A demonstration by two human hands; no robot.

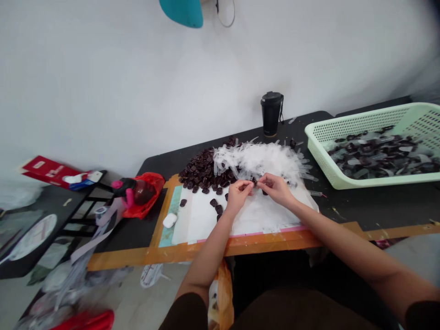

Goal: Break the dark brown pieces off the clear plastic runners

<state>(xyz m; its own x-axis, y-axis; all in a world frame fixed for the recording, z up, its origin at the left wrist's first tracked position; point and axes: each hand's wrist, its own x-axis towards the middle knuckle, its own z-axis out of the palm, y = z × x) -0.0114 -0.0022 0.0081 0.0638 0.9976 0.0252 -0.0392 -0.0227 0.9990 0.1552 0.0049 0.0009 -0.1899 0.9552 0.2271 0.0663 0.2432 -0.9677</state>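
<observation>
My left hand (238, 195) and my right hand (277, 188) meet over the white sheet (199, 220), both with fingers pinched. Between the fingertips is a small dark piece (255, 181), partly covered by them. A heap of similar dark brown, roughly square pieces (202, 167) lies beyond my left hand. Several loose dark pieces (213, 202) are scattered near my left wrist. Just behind my hands spreads a pile of whitish translucent strips (263, 158). Whether a strip is also held in my fingers is too small to tell.
At the right stands a pale green basket (338, 181) holding dark pieces with translucent strips. A black lidded cup (271, 113) stands by the wall. A white case (169, 220) lies left, near a red bag (151, 205) with a bottle. Orange tape (268, 245) lines the table's front edge.
</observation>
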